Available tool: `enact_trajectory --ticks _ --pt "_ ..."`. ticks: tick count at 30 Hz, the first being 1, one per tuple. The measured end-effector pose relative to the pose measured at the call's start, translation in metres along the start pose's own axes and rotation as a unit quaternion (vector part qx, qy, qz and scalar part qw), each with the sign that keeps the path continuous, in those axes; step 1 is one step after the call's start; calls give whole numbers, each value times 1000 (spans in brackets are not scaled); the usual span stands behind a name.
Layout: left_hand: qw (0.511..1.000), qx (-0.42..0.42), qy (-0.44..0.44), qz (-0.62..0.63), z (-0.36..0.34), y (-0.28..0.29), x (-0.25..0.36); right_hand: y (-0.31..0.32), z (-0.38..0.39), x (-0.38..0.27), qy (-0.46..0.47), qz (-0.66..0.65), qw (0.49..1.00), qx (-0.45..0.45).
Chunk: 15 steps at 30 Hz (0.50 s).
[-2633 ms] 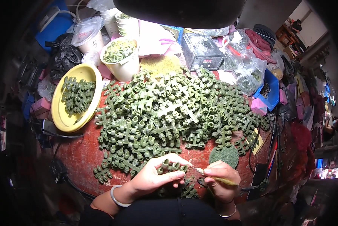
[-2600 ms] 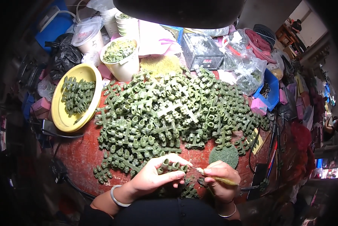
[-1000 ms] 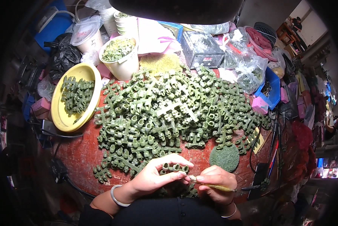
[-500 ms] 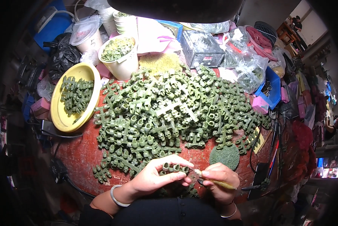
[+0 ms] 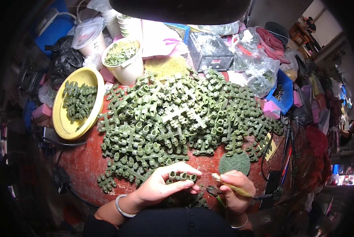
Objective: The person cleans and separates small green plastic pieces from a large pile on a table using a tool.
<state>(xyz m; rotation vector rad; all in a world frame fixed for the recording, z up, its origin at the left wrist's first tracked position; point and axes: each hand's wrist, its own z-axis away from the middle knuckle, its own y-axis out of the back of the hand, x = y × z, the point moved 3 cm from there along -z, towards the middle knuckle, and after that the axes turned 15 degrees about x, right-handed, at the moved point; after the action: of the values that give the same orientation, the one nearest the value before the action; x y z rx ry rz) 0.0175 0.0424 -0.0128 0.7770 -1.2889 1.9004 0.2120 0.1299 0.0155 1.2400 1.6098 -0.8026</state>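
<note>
My left hand [image 5: 167, 182] is closed around a small green branched piece [image 5: 181, 176] with a row of open, cup-like ends. To its right, a short gap away, my right hand [image 5: 238, 191] grips a slim yellowish tool [image 5: 240, 191] with a pale tip pointing left. Lower in the same hand sits a dark-headed tool with a green handle [image 5: 221, 203], probably small pliers or cutters; its jaws [image 5: 213, 191] are partly in shadow. Beyond both hands lies a large heap of similar green branched pieces [image 5: 161, 118]. A few more lie in shadow just below my hands.
A round green pad [image 5: 235, 163] rests beyond my right hand on the red table [image 5: 86, 166]. At left leans a yellow basin [image 5: 60, 128] holding green pieces. Behind the heap stand a white bucket [image 5: 125, 75] and a grey box [image 5: 210, 51]; a blue bin [image 5: 283, 91] is at right.
My right hand has drawn back to the right with the yellowish tool, away from the green piece. The dark tool head and green handle show more. My left hand stays nearly still.
</note>
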Motion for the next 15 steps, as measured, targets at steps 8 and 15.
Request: enact_trajectory --ticks 8,15 --pt "997 62 43 9 10 5 4 75 -38 -7 -22 185 946 266" --pt "997 42 57 40 6 -5 3 260 -88 87 92 499 809 297"
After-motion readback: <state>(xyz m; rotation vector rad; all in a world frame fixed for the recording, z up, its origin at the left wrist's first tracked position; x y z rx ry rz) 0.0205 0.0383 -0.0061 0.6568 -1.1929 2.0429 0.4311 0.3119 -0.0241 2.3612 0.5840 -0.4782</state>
